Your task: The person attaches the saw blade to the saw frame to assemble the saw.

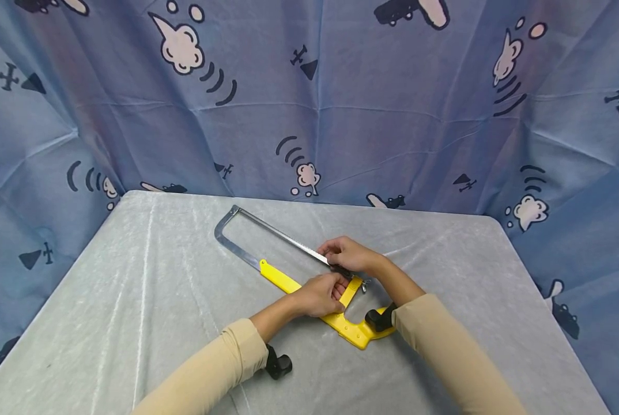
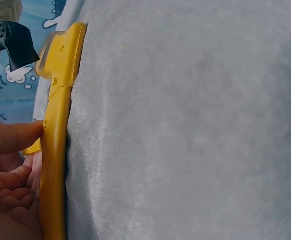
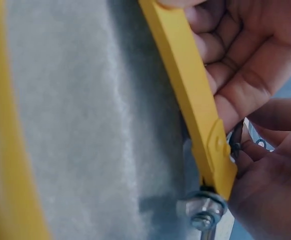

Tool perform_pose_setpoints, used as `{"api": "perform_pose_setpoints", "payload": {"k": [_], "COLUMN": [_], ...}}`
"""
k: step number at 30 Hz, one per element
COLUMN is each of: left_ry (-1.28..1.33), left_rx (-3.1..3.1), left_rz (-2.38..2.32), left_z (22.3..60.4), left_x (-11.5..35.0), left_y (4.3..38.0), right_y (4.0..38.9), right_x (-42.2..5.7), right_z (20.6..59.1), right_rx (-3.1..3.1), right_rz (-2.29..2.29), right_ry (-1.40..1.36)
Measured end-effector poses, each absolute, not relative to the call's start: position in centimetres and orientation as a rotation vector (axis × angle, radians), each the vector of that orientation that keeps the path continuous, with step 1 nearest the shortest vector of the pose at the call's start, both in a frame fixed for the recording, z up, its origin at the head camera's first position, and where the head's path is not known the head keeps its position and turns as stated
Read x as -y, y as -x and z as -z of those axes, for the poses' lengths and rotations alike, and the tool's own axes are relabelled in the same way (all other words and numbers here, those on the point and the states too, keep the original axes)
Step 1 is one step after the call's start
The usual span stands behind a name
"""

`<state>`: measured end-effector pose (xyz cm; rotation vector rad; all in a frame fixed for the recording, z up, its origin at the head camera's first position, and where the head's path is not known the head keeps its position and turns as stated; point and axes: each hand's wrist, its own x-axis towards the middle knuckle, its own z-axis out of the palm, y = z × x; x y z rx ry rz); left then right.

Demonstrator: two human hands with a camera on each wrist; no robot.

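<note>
A hacksaw with a yellow handle (image 1: 280,279) and a silver bow (image 1: 241,252) lies slantwise on the table. Its thin silver blade (image 1: 280,234) runs along the far side. My left hand (image 1: 320,295) grips the yellow frame by the front bar of the handle, the thumb (image 2: 18,137) pressed on the yellow part and the fingers behind the bar. At the blade's near end my right hand (image 1: 351,255) pinches the blade, close to the bar's tip. A metal wing nut (image 3: 205,212) sticks out beyond that tip. The right fingers partly hide the blade's end.
Grey plush cloth covers the table (image 1: 159,323). A blue patterned curtain (image 1: 340,138) hangs behind and at both sides. Black wrist-worn devices (image 1: 278,364) sit below each sleeve, the right one overlapping the saw's handle in the head view.
</note>
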<state>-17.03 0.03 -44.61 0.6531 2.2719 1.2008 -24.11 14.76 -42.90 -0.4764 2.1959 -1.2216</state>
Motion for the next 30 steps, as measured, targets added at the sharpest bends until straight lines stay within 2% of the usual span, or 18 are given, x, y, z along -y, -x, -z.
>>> {"api": "perform_pose_setpoints", "payload": {"k": [20,30], "left_ry": [-0.677,-0.663], "left_rx": [-2.285,-2.298], "left_rz": [-1.177,-1.178], "left_z": [44.7,44.7], "left_x": [-0.2,-0.1], "left_y": [17.0,17.0], "right_y": [23.9,23.2], "right_x": [-14.9,-16.0], "right_z": [43.2,41.9], "right_rx": [-2.248,-2.37], "right_rz": [1.192,1.057], "right_ry": [0.497,0.538]}}
